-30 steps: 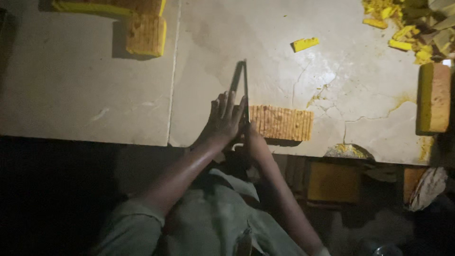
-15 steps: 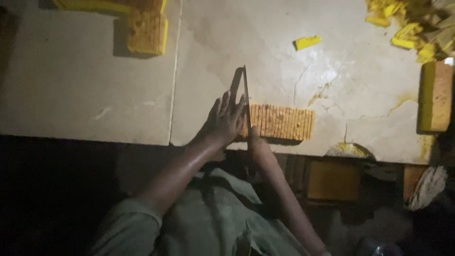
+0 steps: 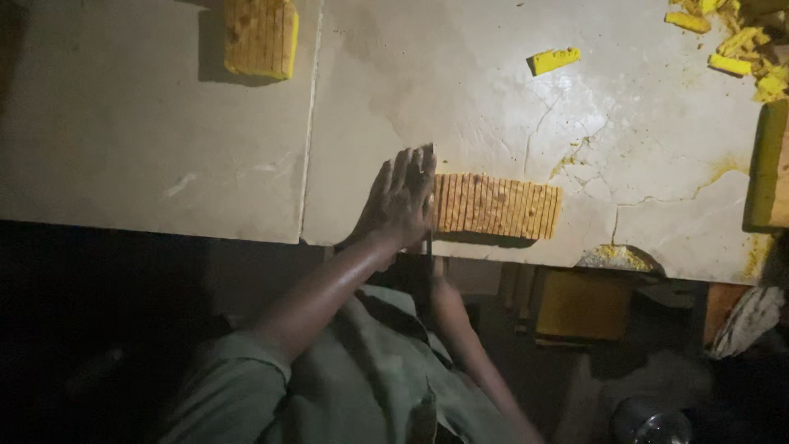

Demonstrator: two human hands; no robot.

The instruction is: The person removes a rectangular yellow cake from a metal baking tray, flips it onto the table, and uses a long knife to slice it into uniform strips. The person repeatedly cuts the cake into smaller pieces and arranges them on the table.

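While the left hand [image 3: 400,200] lies flat, holding nothing, against the scored yellow block [image 3: 496,206] at the desk [image 3: 148,148] edge, the knife [image 3: 430,247] should stay vertical; the right hand's grip is hidden below.

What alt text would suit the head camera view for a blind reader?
A person's left hand lies flat against the end of a scored yellow block on a cracked stone table. Another yellow block and yellow scraps lie farther back.
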